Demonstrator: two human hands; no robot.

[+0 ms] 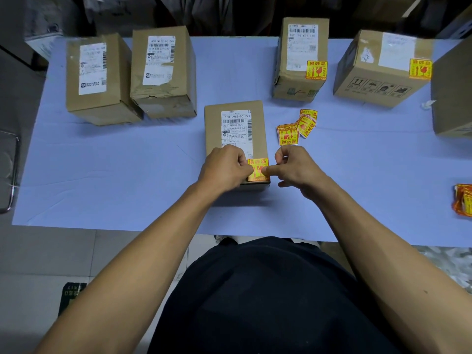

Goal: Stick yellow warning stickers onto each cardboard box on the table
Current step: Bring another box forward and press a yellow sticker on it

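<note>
A cardboard box (pixel 235 118) with a white shipping label lies in front of me on the blue table (pixel 127 175). A yellow warning sticker (pixel 258 167) lies on its near right corner. My left hand (pixel 224 167) has curled fingers and presses the sticker's left side with the thumb. My right hand (pixel 293 167) presses the sticker's right side with a fingertip, its other fingers curled. Loose yellow stickers (pixel 296 127) lie just right of the box. Two far right boxes (pixel 301 60) (pixel 383 70) each carry a yellow sticker. Two far left boxes (pixel 97 77) (pixel 163 70) show only white labels.
Another cardboard box (pixel 452 93) stands at the right edge. An orange-yellow packet (pixel 463 203) lies at the table's near right. A metal chair frame (pixel 12 175) stands left of the table. Dark bags and boxes line the far side.
</note>
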